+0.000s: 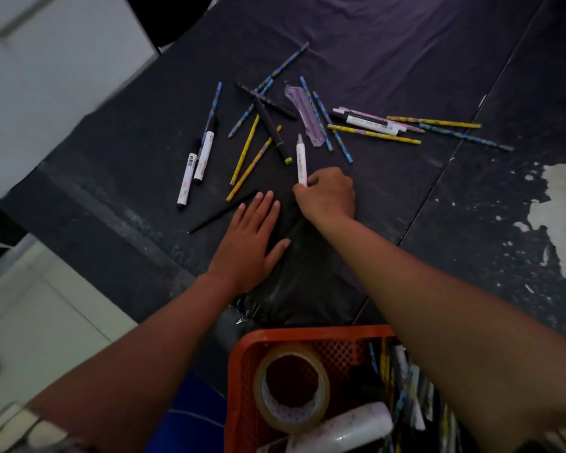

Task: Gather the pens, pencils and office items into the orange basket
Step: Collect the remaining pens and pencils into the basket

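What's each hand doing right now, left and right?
Left hand: open, flat on the black table cover, holding nothing.
Right hand: closed, fingers around the white marker.

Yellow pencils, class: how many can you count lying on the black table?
4: two side by side left of centre, two at right by the white markers. More may be hidden in the orange basket.
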A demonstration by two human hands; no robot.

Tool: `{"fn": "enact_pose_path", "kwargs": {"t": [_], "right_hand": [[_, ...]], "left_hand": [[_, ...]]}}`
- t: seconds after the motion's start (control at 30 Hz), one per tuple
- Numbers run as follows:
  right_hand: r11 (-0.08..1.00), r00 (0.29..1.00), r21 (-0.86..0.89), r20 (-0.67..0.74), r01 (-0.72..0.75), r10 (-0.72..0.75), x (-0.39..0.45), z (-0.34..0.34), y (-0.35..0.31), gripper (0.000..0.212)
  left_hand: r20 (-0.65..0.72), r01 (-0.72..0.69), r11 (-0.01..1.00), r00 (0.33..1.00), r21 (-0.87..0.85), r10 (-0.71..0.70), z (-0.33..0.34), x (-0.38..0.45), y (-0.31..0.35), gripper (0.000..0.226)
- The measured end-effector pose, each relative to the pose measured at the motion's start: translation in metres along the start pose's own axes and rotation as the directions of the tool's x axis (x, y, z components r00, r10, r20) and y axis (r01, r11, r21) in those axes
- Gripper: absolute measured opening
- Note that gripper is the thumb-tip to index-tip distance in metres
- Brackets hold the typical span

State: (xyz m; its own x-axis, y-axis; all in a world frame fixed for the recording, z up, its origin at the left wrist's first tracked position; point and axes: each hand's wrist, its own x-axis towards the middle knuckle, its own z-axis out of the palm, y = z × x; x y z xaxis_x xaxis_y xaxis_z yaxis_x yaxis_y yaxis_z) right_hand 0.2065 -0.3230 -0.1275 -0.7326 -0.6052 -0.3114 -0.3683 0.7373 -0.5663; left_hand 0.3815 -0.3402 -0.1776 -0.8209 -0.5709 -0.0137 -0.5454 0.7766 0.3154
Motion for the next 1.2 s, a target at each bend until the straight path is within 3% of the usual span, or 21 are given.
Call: {"fn": "enact_pose_path", "kwargs": {"t": [0.13, 0.23, 0.3, 0.4, 0.47, 0.67, 0.8, 0.93, 1.03, 1.2], "right_hand": [[0.996, 0.999, 0.093, 0.047, 0.010, -0.014, -0.029, -0.031, 0.028, 0.012], [0.984, 0.992, 0.132, 0.035, 0.119, -0.125, -0.060, -0.055, 0.052, 0.005], [0.970, 0.979, 0.134, 0.015, 0.201, -0.205, -0.080, -0.068, 0.067, 0.009], [0.949, 0.959, 0.144, -0.009, 0.281, -0.283, -0.110, -0.092, 0.090, 0.010], [0.935, 0.948, 0.160, -0.024, 0.317, -0.317, -0.123, -0.103, 0.100, 0.011], [0.877, 0.890, 0.165, -0.139, 0.452, -0.433, -0.166, -0.145, 0.144, 0.016], [0.852, 0.820, -0.069, -0.242, 0.519, -0.519, -0.185, -0.157, 0.191, 0.029], [0.838, 0.831, -0.229, -0.157, 0.495, -0.533, -0.196, -0.155, 0.226, 0.046], [0.848, 0.864, -0.219, -0.044, 0.482, -0.502, -0.198, -0.158, 0.231, 0.048], [0.859, 0.883, -0.216, 0.032, 0.463, -0.468, -0.202, -0.162, 0.231, 0.052]], "left_hand": [[0.097, 0.164, 0.981, 0.983, -0.106, -0.154, -0.015, 0.008, 0.021, 0.064], [0.073, 0.363, 0.863, 0.930, -0.352, -0.361, -0.035, 0.022, 0.052, 0.052], [0.075, 0.455, 0.673, 0.855, -0.583, -0.514, -0.049, 0.031, 0.075, 0.042], [0.203, 0.443, 0.272, 0.766, -0.854, -0.609, -0.069, 0.032, 0.121, 0.034], [0.238, 0.401, 0.155, 0.766, -0.903, -0.597, -0.075, 0.028, 0.146, 0.025], [0.214, 0.356, 0.130, 0.774, -0.926, -0.595, -0.087, -0.003, 0.213, 0.015], [0.216, 0.398, 0.196, 0.777, -0.896, -0.591, -0.080, -0.028, 0.241, 0.017], [0.244, 0.479, 0.302, 0.782, -0.824, -0.574, -0.062, -0.055, 0.265, 0.020], [0.288, 0.528, 0.332, 0.778, -0.782, -0.559, -0.047, -0.074, 0.282, 0.021], [0.304, 0.599, 0.509, 0.779, -0.618, -0.548, -0.022, -0.096, 0.292, 0.023]]}}
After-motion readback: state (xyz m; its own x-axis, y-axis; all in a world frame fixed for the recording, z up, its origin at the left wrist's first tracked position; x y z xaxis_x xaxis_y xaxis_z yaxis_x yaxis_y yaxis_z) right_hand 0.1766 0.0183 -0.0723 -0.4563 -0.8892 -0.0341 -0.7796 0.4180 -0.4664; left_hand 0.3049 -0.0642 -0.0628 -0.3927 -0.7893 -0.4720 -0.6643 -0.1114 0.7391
